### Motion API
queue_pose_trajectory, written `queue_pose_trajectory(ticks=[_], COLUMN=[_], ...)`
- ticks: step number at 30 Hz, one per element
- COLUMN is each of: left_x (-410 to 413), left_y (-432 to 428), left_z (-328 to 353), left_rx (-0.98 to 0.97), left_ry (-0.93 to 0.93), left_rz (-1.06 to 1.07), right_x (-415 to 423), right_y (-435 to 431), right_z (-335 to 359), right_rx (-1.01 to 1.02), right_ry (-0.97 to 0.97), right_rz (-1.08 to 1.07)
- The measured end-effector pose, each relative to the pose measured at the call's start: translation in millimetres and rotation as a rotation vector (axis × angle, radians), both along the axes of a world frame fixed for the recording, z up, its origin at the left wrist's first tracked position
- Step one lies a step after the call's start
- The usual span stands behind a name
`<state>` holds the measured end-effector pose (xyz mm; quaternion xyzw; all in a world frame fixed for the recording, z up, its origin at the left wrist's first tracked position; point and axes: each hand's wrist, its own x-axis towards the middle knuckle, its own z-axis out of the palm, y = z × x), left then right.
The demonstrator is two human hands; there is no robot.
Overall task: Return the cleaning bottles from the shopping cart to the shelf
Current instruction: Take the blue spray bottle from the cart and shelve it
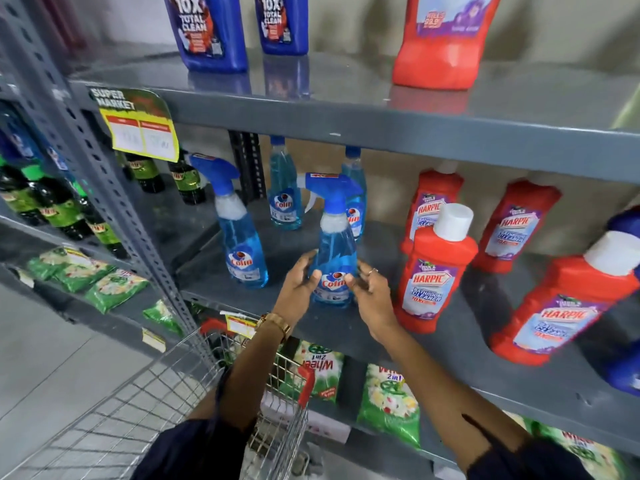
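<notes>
While both hands, left hand (300, 279) and right hand (370, 286), loosely cup the spray bottle (334, 261), it seems full, smooth, top-heavy; best gripped low.

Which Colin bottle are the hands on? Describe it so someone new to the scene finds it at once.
Find the grey middle shelf, between the upper board and the green detergent packs below. The blue Colin spray bottle stands near its front edge, left of the red Harpic bottles. Unlike the other Colin bottles, it sits between the left hand and right hand.
</notes>
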<state>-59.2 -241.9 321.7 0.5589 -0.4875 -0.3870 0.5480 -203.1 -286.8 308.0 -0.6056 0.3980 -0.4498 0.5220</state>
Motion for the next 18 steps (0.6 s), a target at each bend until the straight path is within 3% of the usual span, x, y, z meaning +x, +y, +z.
queue_pose_trajectory(ticks=[8,11,14,16,18], left_x=[-2,-11,-34,-44,-48], left_y=[-2,8,19,21,13], left_z=[-4,-24,-36,-36,-33], left_rx=[-0.028,-0.004,0.061,0.058,0.041], left_ry=[0.036,0.048,-0.139,-0.283,-0.350], left_rz=[0.003,0.132,0.279,0.336,0.376], right_x=[4,-19,-69,-109,-152], right_y=[8,42,79,87,83], right_z=[0,0,-10,-9,-3], right_rx=[-0.033,0.001,-0.030,-0.117,-0.229], right_ry=[0.061,0.020,0.046,0.092,-0.014], right_rz=[-0.081,-0.205,-0.438,-0.724,-1.018])
